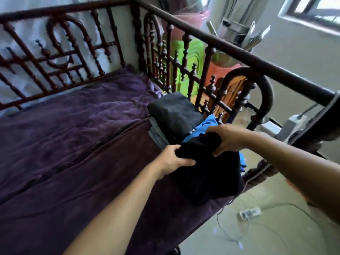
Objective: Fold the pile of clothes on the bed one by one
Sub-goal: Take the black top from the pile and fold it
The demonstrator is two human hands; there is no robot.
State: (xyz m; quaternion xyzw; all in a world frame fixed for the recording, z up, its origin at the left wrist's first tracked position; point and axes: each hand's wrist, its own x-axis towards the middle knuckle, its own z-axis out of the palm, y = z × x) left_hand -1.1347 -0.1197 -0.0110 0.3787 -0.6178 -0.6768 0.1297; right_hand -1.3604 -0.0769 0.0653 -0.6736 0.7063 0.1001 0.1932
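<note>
A black garment [207, 173] lies bunched at the right edge of the bed, on top of a blue garment [204, 128]. My left hand [174, 159] grips its left upper edge, fingers curled into the cloth. My right hand [228, 138] grips its right upper edge. Just beyond them sits a stack of folded clothes [174, 115], dark grey on top with lighter grey layers below. The purple bed cover [82, 144] spreads out to the left.
A dark wooden railing [211, 74] with turned spindles runs along the bed's right side and head. Beyond it stand green and red plastic stools [185, 57]. A power strip [250, 213] and cables lie on the floor at the right.
</note>
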